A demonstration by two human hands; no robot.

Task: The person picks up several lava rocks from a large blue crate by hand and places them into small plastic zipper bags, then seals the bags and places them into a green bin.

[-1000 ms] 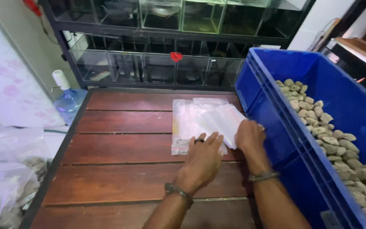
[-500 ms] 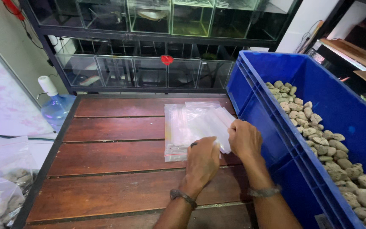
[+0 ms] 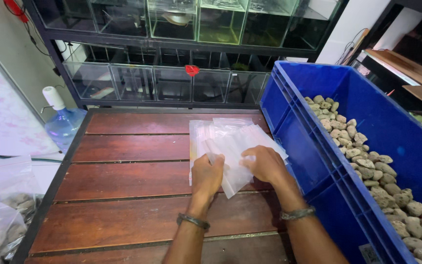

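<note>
A pile of clear plastic bags lies on the dark red slatted wooden table. My left hand pinches the near edge of the top bag, fingers closed on it. My right hand grips the same bag from the right side, and the bag is lifted slightly off the pile between both hands. Each wrist wears a metal bracelet.
A big blue plastic crate with several pale grey stones stands against the table's right side. Glass tanks on a black rack line the back. A water bottle stands at left, bagged stones at lower left.
Both hands have shifted from pressing flat on the pile to pinching one bag and raising its near edge. The camera view has moved slightly.
</note>
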